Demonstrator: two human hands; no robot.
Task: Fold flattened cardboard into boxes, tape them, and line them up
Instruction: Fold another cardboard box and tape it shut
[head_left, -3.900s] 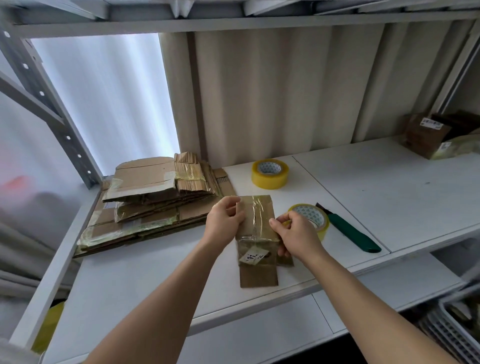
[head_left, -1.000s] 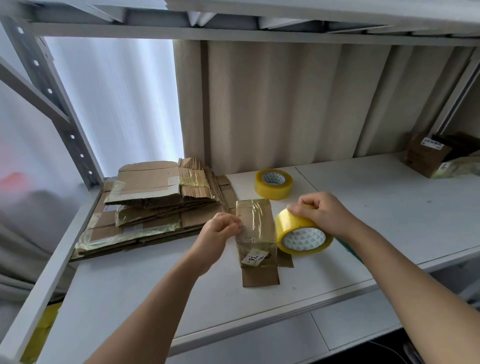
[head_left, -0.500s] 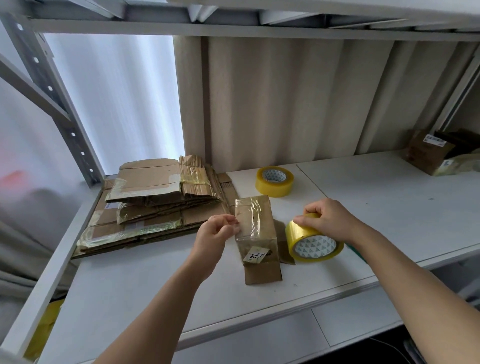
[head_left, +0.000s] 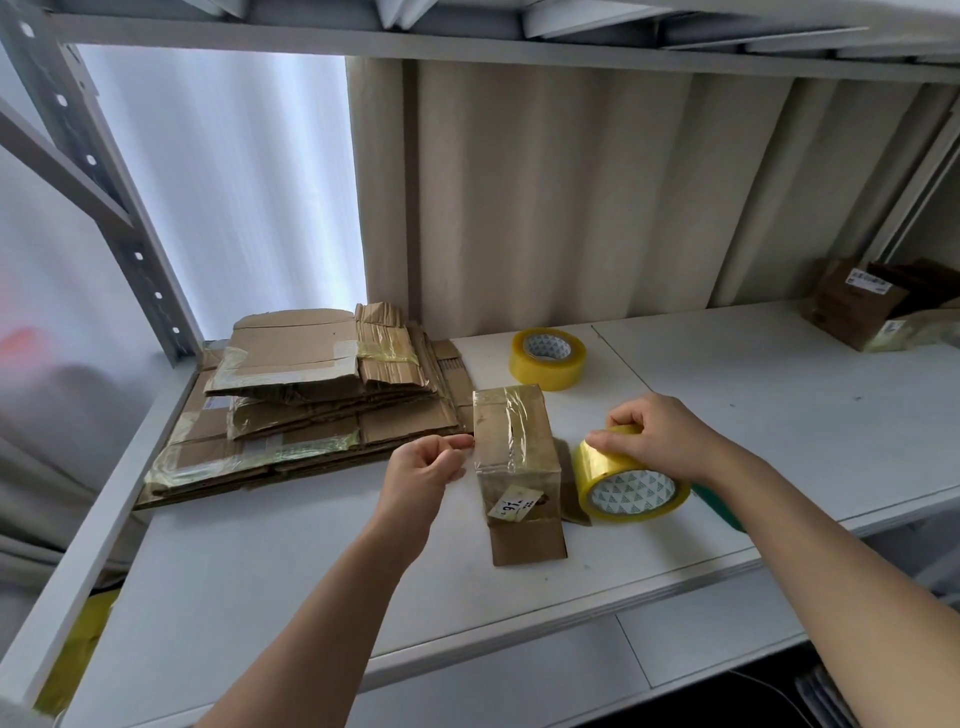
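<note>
A small brown cardboard box stands on the white shelf, clear tape running over its top and a white label on its near face; one flap lies flat toward me. My left hand pinches what looks like a tape end at the box's left edge. My right hand grips a yellow tape roll standing on edge just right of the box. A pile of flattened cardboard lies to the left.
A second yellow tape roll lies flat behind the box. A green-handled tool peeks out under my right forearm. Brown boxes sit at the far right. A grey upright post bounds the shelf's left.
My right hand lifted the tape roll from the shelf, carried it beside the box, then lowered it to the right. My left hand slid from the box top to its left edge.
</note>
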